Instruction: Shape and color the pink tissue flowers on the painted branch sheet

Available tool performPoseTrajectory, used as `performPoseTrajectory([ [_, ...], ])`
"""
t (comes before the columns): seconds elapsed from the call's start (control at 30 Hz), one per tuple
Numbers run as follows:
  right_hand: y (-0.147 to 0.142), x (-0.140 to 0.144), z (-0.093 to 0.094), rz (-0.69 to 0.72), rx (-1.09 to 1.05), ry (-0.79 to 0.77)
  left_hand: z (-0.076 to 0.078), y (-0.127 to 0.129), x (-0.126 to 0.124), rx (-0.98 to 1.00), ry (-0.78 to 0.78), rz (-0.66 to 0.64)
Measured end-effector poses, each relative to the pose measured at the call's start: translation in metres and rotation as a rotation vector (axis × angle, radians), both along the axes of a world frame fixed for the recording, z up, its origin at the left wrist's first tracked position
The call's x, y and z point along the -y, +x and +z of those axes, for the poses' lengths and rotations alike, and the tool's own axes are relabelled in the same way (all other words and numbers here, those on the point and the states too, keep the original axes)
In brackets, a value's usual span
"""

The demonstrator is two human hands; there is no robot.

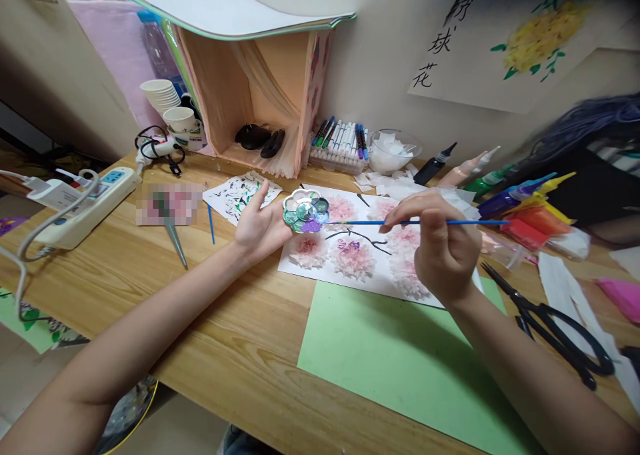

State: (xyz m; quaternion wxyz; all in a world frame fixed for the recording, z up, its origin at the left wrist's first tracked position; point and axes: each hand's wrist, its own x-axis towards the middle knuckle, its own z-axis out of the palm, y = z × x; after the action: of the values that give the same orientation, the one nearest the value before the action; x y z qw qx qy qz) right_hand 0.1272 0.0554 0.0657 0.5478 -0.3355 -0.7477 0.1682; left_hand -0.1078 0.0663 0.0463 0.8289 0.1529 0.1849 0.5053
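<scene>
My left hand (263, 225) is palm up, thumb stretched out, and bears a flower-shaped paint palette (303, 216) on its fingers. Green, purple and white paint fill the palette's wells. Pinched in my right hand (440, 241) is a thin blue paintbrush (460, 222), held level, its tip at the palette's purple edge. Beneath both hands lies a white sheet (295, 271) with pink-white tissue flowers (353, 258) and black painted branches. One flower carries purple strokes. A green sheet (390, 355) lies nearer to me, partly under the white one and my right forearm.
Black scissors (555, 328) lie at the right. Paint bottles (437, 165), markers (340, 141) and a bowl of tissue pieces (393, 151) line the back. Left are a power strip (95, 205), a second brush (211, 223) and a paint-specked paper (240, 198).
</scene>
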Motion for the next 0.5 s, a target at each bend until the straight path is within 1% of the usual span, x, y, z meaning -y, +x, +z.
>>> performPoseTrajectory([
  [0.07,0.001,-0.001,0.001,-0.079,-0.039,-0.037,0.001,-0.001,-0.001,-0.015,0.001,0.019],
  [0.13,0.002,-0.003,0.001,-0.109,-0.016,-0.077,0.002,-0.002,-0.002,-0.027,-0.010,0.039],
  [0.27,0.004,-0.010,-0.005,-0.094,0.075,-0.134,0.000,-0.004,-0.004,-0.017,-0.027,0.051],
  [0.37,0.003,-0.013,-0.010,-0.079,0.092,-0.181,-0.001,-0.004,-0.004,-0.002,-0.036,0.050],
  [0.5,0.001,-0.014,-0.013,-0.074,0.119,-0.194,0.001,-0.002,-0.004,-0.021,-0.042,0.065],
])
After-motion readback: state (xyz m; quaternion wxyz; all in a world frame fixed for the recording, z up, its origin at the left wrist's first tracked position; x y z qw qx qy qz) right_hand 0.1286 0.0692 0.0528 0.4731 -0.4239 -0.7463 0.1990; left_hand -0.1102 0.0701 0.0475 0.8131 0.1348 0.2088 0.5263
